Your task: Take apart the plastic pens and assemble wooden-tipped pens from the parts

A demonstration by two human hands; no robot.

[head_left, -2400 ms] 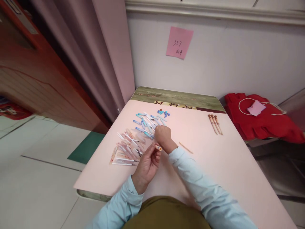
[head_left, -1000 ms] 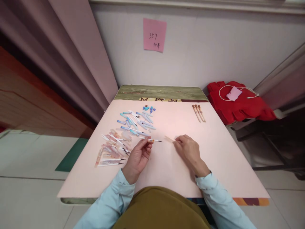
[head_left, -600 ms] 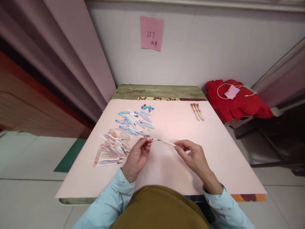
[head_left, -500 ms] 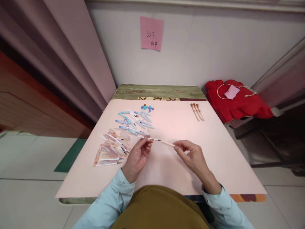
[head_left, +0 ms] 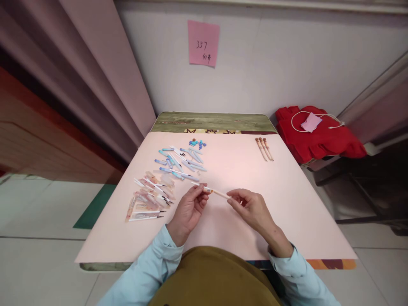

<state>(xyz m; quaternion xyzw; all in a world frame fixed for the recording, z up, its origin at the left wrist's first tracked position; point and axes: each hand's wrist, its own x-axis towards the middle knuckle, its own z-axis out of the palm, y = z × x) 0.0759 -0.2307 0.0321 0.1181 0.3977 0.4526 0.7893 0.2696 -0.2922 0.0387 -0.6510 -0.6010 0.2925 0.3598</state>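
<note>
My left hand [head_left: 188,210] pinches a short pale pen barrel piece [head_left: 209,190] with an orange-brown open end; a white pen refill [head_left: 195,184] sticks out on its left side. My right hand [head_left: 253,208] is closed in a pinch on a cream pen barrel [head_left: 220,194]. The two pieces are held in line above the table, their facing ends close together; I cannot tell if they touch. The refill's dark tip no longer shows between them. Left of my hands lie pinkish pen parts [head_left: 149,197] with white refills.
Blue pen parts and refills [head_left: 178,163] lie at the left back, with small blue pieces [head_left: 197,144] behind them. Three brown-topped pens [head_left: 263,149] lie at the right back. A red cloth [head_left: 318,140] with a white cord is beyond the table's right edge.
The gap between the two barrel pieces has closed up, and the refill's dark tip has gone from sight. My left hand has shifted slightly right, my right hand slightly left.
</note>
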